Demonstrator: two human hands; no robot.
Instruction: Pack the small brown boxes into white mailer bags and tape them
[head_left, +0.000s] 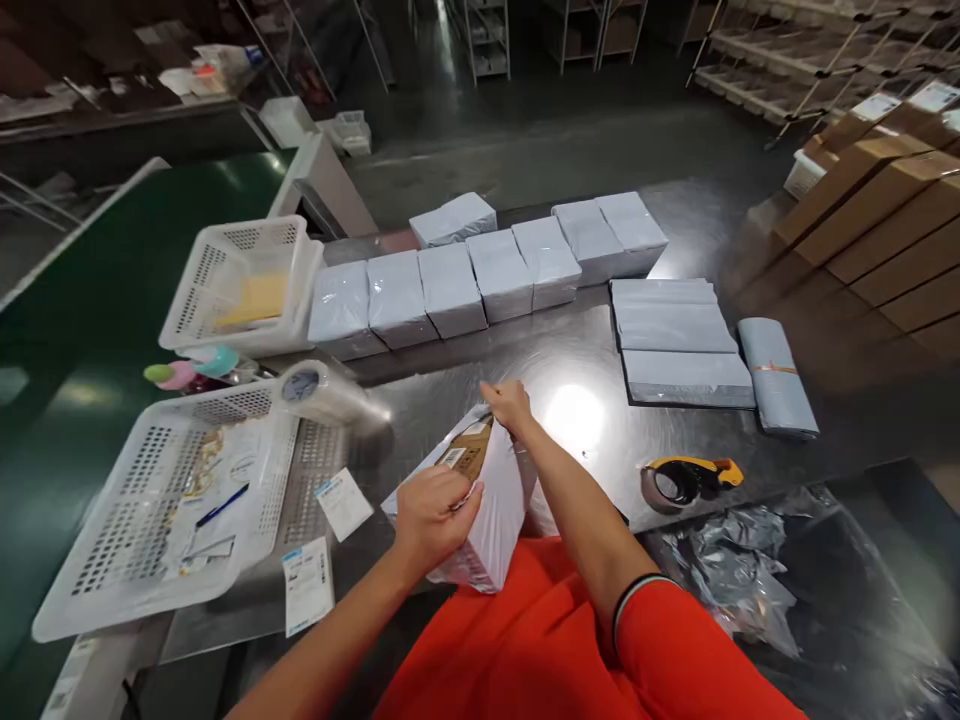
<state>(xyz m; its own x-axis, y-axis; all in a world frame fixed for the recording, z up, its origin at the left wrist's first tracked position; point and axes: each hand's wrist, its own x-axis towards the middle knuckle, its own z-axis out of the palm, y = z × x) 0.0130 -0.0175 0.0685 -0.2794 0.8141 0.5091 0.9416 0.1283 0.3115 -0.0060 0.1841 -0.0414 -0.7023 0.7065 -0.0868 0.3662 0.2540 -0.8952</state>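
Note:
A white plastic mailing bag (501, 505) stands at the table's front edge, against my red shirt. Through its gaping mouth shows a brown cardboard box (469, 450) with a printed label. My left hand (435, 510) is closed on the near left edge of the bag. Farther back, my right hand (508, 405) pinches the bag's far edge. Two printed labels lie left of the bag: one label (344, 504) near my left hand, another label (307, 587) nearer the front edge.
Several white wrapped parcels (451, 290) line the back. Flat mailing bags (679, 330), a rolled bundle (778, 375) and a tape dispenser (686, 482) lie right. Left are a basket (75, 570) with a blue pen (222, 505), tape rolls (330, 392) and another basket (187, 300). Brown cartons (862, 190) stand far right.

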